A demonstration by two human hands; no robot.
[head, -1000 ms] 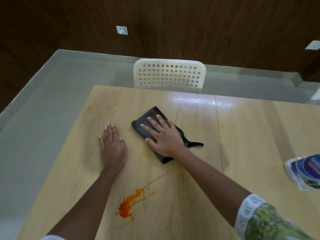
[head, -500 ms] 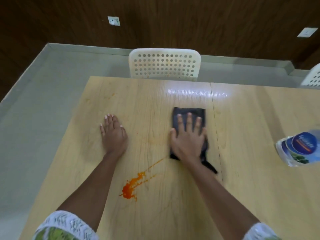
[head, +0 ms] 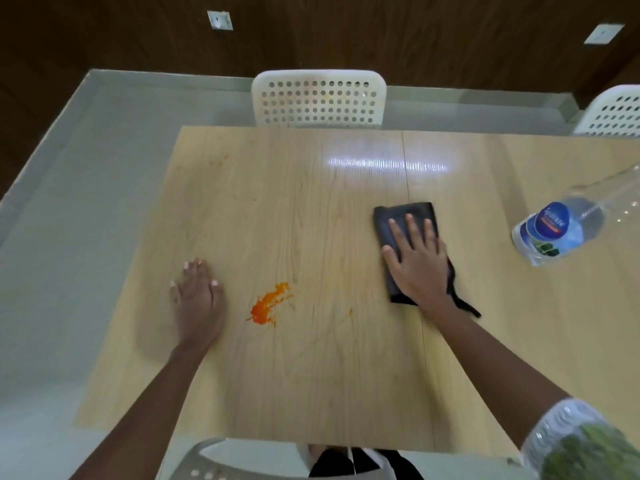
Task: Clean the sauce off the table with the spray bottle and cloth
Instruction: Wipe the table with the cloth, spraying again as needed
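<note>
Pretty dim overall, overhead light glaring off the far table [head: 388,163], edges bent by my wide lens, slightly soft.

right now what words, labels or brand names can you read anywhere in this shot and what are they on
"Sparkle", or close to it: white script on the blue oval label of the bottle at the right of the table; blurred, so the spelling is uncertain.
Small print below that name on the label: too blurred to read.
Wall plates: no text visible.
Cloth, chairs: no text.
</note>
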